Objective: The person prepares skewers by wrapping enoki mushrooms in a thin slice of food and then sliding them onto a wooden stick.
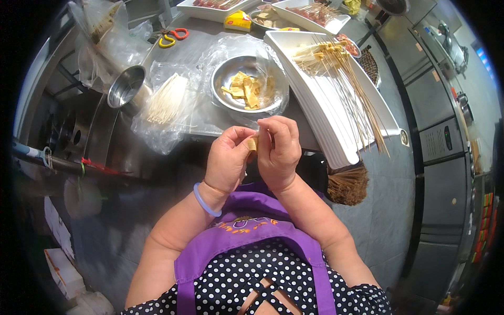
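Observation:
My left hand (228, 157) pinches a small rolled strip of yellow tofu skin (252, 144) between thumb and fingers. Against it, fingertips close together, is my right hand (279, 151); what lies between its fingers is hidden. Just beyond both hands stands a steel bowl (220, 96) with several yellow tofu-skin pieces (246, 88) in it and clear plastic around it. Left of the bowl, a bundle of enoki mushrooms (169, 96) rests on a plastic bag. To the right, a white tray (315, 118) carries rolled skewers (327, 51) and long bamboo sticks (364, 102).
A steel pot (128, 86) stands left of the mushrooms. Scissors (172, 37) with red and yellow handles lie behind. Trays of meat skewers (315, 15) and a yellow packet (238, 21) are at the back. A straw broom (348, 183) is beneath the white tray's near corner.

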Tool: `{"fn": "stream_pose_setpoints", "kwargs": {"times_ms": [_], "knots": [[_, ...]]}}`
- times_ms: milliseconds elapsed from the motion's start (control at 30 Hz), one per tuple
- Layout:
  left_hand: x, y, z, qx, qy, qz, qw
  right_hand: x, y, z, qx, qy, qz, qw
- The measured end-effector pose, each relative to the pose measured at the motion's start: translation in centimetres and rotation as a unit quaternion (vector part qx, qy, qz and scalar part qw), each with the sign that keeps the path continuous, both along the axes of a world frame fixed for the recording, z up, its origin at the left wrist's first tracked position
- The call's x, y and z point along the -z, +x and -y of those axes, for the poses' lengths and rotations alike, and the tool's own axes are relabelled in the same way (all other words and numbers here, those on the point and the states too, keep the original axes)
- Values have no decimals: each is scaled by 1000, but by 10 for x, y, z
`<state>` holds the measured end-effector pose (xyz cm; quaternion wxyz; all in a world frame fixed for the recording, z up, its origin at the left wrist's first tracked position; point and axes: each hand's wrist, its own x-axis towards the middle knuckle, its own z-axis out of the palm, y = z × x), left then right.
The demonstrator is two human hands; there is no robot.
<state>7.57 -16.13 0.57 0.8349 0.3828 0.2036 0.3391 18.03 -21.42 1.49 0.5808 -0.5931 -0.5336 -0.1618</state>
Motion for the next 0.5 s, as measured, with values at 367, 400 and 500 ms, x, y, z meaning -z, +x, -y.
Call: {"fn": "stream_pose_setpoints", "kwargs": {"times_ms": [367, 400, 500], "knots": [[-1, 2, 12, -32, 33, 6, 999, 5, 7, -2, 82, -41, 68, 994], [4, 2, 8, -32, 52, -15, 998, 4, 6, -3, 81, -41, 66, 994], [8, 3, -1, -40, 46, -10, 998, -1, 4, -3, 56, -52, -2, 997]]}}
